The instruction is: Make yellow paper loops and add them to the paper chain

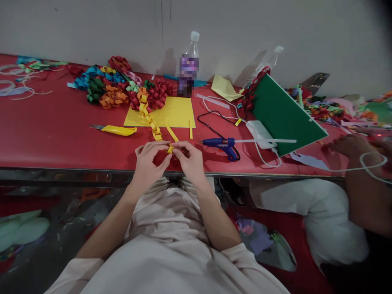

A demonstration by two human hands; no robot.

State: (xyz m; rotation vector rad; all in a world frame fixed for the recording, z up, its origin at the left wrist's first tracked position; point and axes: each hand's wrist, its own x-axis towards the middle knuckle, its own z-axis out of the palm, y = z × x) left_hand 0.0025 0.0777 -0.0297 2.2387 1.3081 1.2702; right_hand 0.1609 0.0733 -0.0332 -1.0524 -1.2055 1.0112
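Observation:
Between the fingertips of my left hand [150, 161] and my right hand [190, 160] is a small yellow paper strip [170, 149], bent into a loop. Both hands pinch it at the table's near edge. Just beyond my left fingers, a yellow paper chain [148, 116] runs back to a heap of coloured paper chains [113, 87]. Two loose yellow strips [191, 130] lie past my fingers, near a yellow paper sheet [179, 110]. A blue glue gun [222, 143] with a long glue stick rests right of my right hand. To the left lies a yellow utility knife [118, 130].
A drink bottle [189, 65] stands by the wall. On the right are a white power bank [260, 134] with cables, a leaning green board [281, 114] and piles of paper scraps [327, 112]. A co-worker's hand [352, 145] rests at the far right of the red table [61, 134].

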